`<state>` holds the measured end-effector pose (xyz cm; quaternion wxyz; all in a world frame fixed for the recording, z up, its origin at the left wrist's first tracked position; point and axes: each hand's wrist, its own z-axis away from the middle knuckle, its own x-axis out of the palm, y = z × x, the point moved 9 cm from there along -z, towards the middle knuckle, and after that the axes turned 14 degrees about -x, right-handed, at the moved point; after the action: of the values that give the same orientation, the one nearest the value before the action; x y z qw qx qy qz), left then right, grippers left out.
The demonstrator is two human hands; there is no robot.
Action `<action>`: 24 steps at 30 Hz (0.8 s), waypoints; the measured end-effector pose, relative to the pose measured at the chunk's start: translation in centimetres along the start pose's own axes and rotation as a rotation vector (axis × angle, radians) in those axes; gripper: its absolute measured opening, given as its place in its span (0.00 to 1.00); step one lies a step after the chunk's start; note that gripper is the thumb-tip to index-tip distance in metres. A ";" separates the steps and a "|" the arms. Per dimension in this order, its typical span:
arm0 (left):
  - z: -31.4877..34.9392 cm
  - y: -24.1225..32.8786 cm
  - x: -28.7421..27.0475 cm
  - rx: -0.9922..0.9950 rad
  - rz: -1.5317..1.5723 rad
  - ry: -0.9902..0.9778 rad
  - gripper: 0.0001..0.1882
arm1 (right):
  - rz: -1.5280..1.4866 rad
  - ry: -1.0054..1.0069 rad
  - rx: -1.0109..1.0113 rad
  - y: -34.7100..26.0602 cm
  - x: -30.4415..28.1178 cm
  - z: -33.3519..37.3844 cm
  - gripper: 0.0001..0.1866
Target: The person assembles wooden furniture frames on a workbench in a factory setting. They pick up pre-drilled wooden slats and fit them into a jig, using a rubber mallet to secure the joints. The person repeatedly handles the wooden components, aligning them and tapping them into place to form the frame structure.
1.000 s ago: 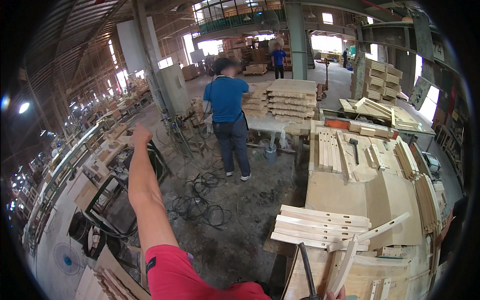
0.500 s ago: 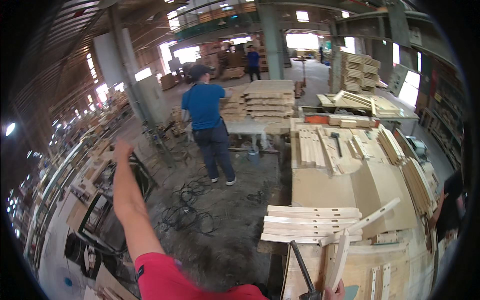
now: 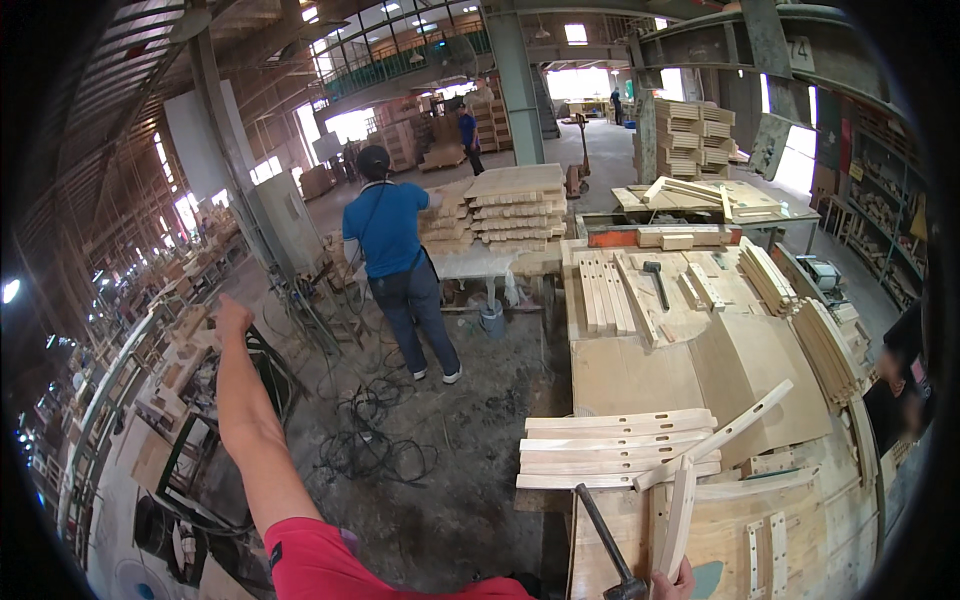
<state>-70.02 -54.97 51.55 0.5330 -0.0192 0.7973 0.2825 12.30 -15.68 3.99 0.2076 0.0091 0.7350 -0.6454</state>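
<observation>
My left arm reaches out to the left over the floor. My left hand (image 3: 233,318) is empty, one finger stretched out; the rest are hard to make out. At the lower edge, my right hand (image 3: 676,582) is closed around the lower end of a pale wooden rail (image 3: 679,515), which stands tilted upward. Its upper end meets or crosses a slotted wooden slat (image 3: 722,434) that slants up to the right. Beside them lies a black mallet (image 3: 604,536), its head near my right hand. Several slotted wooden slats (image 3: 615,450) lie side by side just beyond.
The workbench (image 3: 640,375) also carries stacked wooden strips (image 3: 828,345) and another mallet (image 3: 656,285). A co-worker in blue (image 3: 385,230) stands by stacked wood panels (image 3: 515,205). Cables (image 3: 370,430) lie tangled on the floor. Another person (image 3: 898,375) is at the right edge.
My view has shifted slightly, so the scene sits a little further left. My left arm stays stretched out, and my right hand keeps hold of the rail.
</observation>
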 end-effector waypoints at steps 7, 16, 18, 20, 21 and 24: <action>1.4 3.1 2.5 0.044 -0.038 -0.051 0.39 | 0.121 0.056 0.004 -1.4 -1.4 0.2 0.36; 0.2 -2.0 1.2 0.014 -0.043 0.030 0.32 | -0.048 -0.032 0.068 -0.3 -0.2 -1.1 0.37; 0.1 -2.7 1.3 0.007 -0.071 0.034 0.32 | -0.009 0.025 0.058 -1.5 -0.5 -0.8 0.38; 1.0 -0.1 2.8 0.046 -0.075 0.037 0.31 | -0.064 -0.039 0.054 -1.7 -0.9 -0.9 0.39; 2.1 3.0 4.7 0.087 -0.063 0.013 0.31 | -0.086 -0.045 0.063 -1.6 -1.7 -0.4 0.40; 0.6 -0.1 2.7 0.064 -0.080 0.046 0.31 | -0.029 -0.002 0.062 -3.3 -0.8 -0.2 0.37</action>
<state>-70.67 -54.03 49.01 0.5257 -0.0403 0.8166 0.2347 12.01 -15.79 7.33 0.1985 0.0044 0.7147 -0.6707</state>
